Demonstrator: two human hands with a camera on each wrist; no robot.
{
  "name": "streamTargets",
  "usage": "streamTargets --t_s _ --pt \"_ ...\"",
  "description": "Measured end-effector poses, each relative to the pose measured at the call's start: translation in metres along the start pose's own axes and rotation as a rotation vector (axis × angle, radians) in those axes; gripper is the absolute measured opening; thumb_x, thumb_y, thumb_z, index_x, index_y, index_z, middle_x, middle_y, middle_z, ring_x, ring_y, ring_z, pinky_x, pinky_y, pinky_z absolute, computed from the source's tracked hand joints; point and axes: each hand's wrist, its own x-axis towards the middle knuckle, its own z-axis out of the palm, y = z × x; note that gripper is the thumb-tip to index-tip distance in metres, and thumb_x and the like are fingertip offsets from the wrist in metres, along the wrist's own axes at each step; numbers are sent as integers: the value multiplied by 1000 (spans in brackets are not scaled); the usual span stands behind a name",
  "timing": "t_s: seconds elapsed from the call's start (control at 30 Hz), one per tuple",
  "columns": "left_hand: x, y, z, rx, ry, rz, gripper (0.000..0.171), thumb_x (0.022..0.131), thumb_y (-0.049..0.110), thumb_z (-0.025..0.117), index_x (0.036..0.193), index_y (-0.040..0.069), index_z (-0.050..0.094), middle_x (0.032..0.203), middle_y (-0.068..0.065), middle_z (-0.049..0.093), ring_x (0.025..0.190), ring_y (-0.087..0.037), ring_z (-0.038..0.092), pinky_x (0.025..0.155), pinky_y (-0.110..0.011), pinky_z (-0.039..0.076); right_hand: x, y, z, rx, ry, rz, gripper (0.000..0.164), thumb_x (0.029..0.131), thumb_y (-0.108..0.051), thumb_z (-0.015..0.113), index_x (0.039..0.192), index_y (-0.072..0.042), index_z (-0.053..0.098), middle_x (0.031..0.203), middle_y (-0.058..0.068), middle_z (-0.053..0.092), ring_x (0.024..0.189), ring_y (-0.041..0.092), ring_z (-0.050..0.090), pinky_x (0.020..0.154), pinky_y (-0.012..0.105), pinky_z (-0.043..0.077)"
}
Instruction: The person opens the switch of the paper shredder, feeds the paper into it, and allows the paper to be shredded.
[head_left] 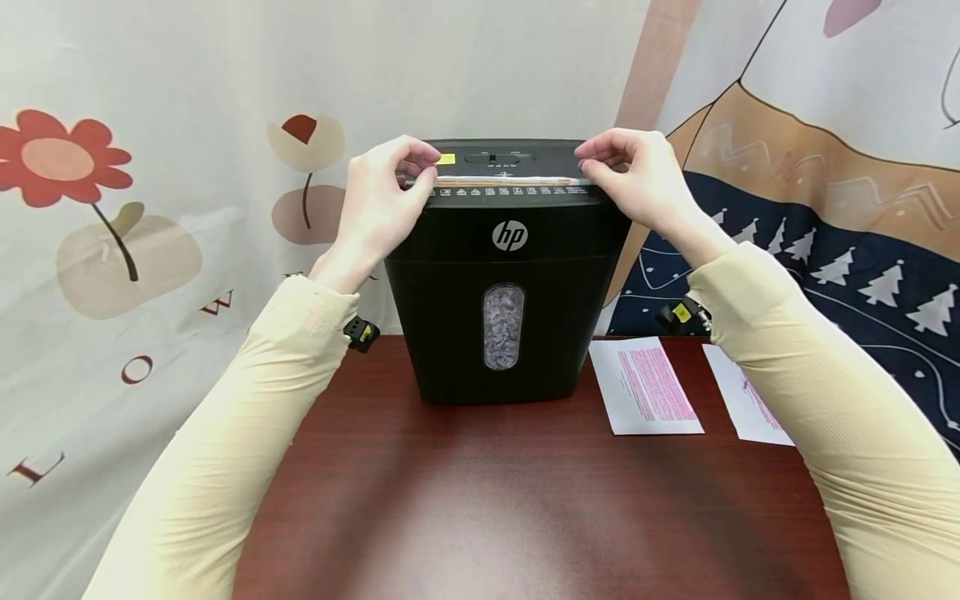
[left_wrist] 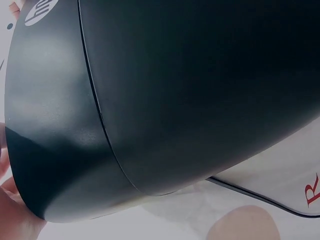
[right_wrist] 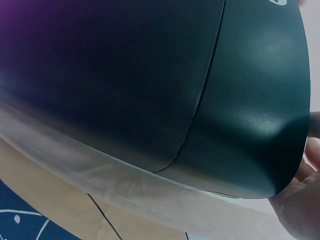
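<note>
A black HP paper shredder (head_left: 457, 292) stands upright on the table, paper shreds showing through its oval front window (head_left: 503, 327). Along the slot in its top runs the thin pale edge of a sheet of paper (head_left: 510, 181). My left hand (head_left: 382, 192) pinches the left end of this edge between thumb and fingers. At the other end my right hand (head_left: 645, 179) pinches it the same way, thumb towards me. Both wrist views are mostly filled by the dark shredder body (left_wrist: 165, 100), with some fingers (right_wrist: 312, 150) at its upper edge.
Two printed sheets lie right of the shredder: one with pink text (head_left: 648, 387), another (head_left: 742, 396) partly behind my right sleeve. A black cord (left_wrist: 260, 195) runs beside the shredder. A patterned curtain (head_left: 202, 75) hangs behind the dark red wooden table (head_left: 487, 500).
</note>
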Motion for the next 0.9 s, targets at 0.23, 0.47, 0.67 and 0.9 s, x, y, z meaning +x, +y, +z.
streamTargets --t_s 0.23,0.47,0.67,0.9 --pt "-5 0 6 -3 27 73 22 101 10 62 118 4 75 118 -13 78 105 -27 73 92 -35 50 -9 1 -6 9 29 2 29 103 -26 66 123 -8 76 115 6 77 88 -6 61 82 10 47" --pt "-13 7 16 -14 78 187 24 102 13 63 122 3 74 122 -14 77 113 -29 70 106 -39 52 -25 11 -20 20 71 34 34 103 -31 65 127 -10 74 112 -5 76 94 -7 63 93 12 53" --pt "-24 9 26 -9 124 274 26 102 15 65 123 5 75 126 -13 75 122 -30 68 110 -42 50 -40 21 -31 18 122 59 35 103 -33 65 130 -13 74 112 -13 73 96 -7 62 91 9 50" --pt "-40 16 37 -14 177 397 25 103 16 64 122 5 75 125 -15 75 122 -32 68 111 -40 51 -61 43 -38 -23 134 73 35 103 -33 66 129 -12 74 104 -26 70 94 -14 61 91 5 50"
